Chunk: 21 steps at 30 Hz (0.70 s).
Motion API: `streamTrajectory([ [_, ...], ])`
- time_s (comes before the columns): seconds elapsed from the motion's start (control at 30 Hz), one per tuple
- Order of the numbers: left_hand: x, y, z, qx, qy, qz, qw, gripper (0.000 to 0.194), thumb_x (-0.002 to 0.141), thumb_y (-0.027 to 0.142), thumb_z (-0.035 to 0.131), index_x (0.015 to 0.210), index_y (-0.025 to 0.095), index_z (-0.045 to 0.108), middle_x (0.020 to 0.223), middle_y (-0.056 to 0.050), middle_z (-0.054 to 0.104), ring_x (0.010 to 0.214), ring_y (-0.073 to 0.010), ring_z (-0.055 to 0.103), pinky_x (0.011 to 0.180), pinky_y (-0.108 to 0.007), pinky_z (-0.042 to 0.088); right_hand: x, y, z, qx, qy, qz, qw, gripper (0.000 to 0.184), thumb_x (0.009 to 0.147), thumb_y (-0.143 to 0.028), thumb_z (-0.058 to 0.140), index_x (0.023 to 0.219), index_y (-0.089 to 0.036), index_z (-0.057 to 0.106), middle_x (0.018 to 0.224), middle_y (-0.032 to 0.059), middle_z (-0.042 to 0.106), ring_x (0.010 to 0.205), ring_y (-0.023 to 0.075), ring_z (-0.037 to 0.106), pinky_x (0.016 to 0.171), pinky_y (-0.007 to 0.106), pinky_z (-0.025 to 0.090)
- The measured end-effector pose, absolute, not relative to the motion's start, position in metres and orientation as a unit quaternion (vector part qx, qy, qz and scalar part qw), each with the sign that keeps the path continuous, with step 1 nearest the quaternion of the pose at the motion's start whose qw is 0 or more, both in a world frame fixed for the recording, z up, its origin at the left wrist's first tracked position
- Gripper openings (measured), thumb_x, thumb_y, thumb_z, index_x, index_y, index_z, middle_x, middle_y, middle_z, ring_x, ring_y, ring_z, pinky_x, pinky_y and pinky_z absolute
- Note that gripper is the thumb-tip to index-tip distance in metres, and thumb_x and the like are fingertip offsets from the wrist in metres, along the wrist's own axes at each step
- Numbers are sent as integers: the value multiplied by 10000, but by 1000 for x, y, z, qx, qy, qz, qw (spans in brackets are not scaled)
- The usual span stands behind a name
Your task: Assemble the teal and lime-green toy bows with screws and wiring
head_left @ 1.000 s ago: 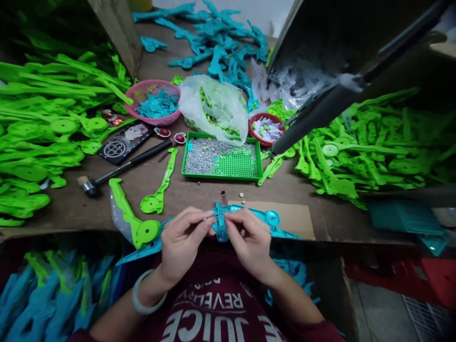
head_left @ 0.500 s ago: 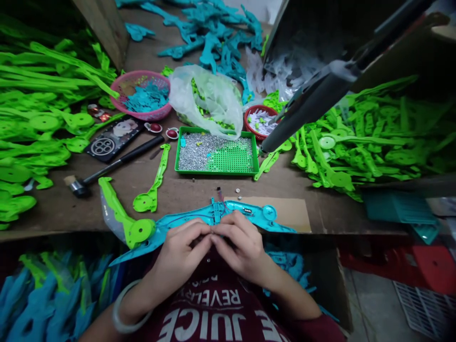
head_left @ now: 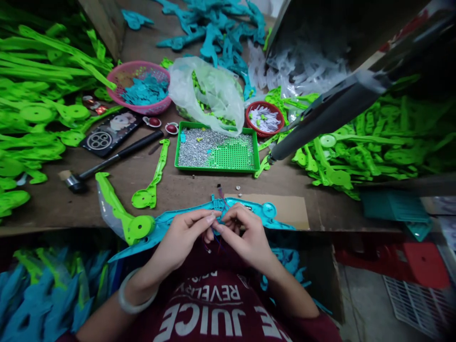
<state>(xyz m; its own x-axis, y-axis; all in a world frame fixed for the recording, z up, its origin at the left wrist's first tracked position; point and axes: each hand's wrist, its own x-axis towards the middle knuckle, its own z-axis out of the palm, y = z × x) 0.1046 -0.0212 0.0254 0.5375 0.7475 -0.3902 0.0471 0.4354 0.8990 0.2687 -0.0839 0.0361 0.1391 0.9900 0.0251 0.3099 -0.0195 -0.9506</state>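
The left hand [head_left: 187, 240] and the right hand [head_left: 245, 232] meet in front of the shirt [head_left: 203, 304], each closed to a pinch of thumb and fingers on thin wires [head_left: 205, 245] that dangle below (which strand each one grips is too small to tell). The blue shell [head_left: 162, 225] lies just beyond them along the front edge of the table [head_left: 185, 186], hollow side up, its left end under a green piece [head_left: 140, 229] and its right part on cardboard [head_left: 290, 209]. A dark connector [head_left: 219, 186] sticks up near its middle.

Done well, such fine work likely calls for a pinch close to the wire ends, small finger movements and enough slack that no lead is tugged. Keeping the strands apart should prevent tangles, and the wrists had best not press on the shell, since its left tip overhangs the edge and could shift
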Motion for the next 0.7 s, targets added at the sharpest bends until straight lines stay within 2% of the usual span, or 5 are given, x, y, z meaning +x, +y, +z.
streamTrajectory([
  [0.1, 106, -22, 25, 457, 421, 266, 737, 218, 859, 356, 697, 979, 199, 788, 711, -11, 640, 584, -106, 556, 528, -226, 480, 266, -83, 36, -604, -548, 387, 431, 146, 921, -233, 627, 780, -193, 627, 738, -13, 583, 674, 108, 531, 605, 243, 408],
  [0.2, 105, -21, 24, 468, 418, 262, 734, 211, 864, 356, 685, 958, 196, 785, 727, -13, 625, 597, -112, 565, 530, -231, 476, 267, -80, 37, -590, -504, 432, 460, 188, 912, -228, 613, 728, -187, 606, 708, -21, 568, 658, 104, 519, 611, 243, 402],
  [0.43, 98, -20, 19, 550, 404, 212, 700, 192, 918, 321, 620, 900, 196, 764, 610, 15, 630, 605, -126, 585, 642, -265, 483, 273, -80, 34, -551, -321, 599, 484, 213, 810, -330, 677, 686, -186, 582, 563, -61, 497, 456, 62, 402, 443, 197, 320],
  [0.6, 99, -21, 19, 499, 400, 269, 720, 311, 888, 306, 681, 1189, 228, 685, 1037, -50, 748, 884, -164, 700, 816, -291, 569, 272, -79, 33, -550, -235, 649, 469, 187, 728, -298, 682, 633, -181, 571, 488, -71, 490, 400, 47, 390, 379, 159, 277],
  [0.7, 100, -20, 22, 524, 396, 283, 699, 299, 869, 312, 711, 1152, 216, 699, 1101, -62, 750, 968, -183, 707, 856, -296, 579, 271, -77, 35, -543, -210, 664, 469, 180, 688, -283, 683, 604, -178, 563, 469, -74, 486, 384, 39, 377, 361, 147, 267],
])
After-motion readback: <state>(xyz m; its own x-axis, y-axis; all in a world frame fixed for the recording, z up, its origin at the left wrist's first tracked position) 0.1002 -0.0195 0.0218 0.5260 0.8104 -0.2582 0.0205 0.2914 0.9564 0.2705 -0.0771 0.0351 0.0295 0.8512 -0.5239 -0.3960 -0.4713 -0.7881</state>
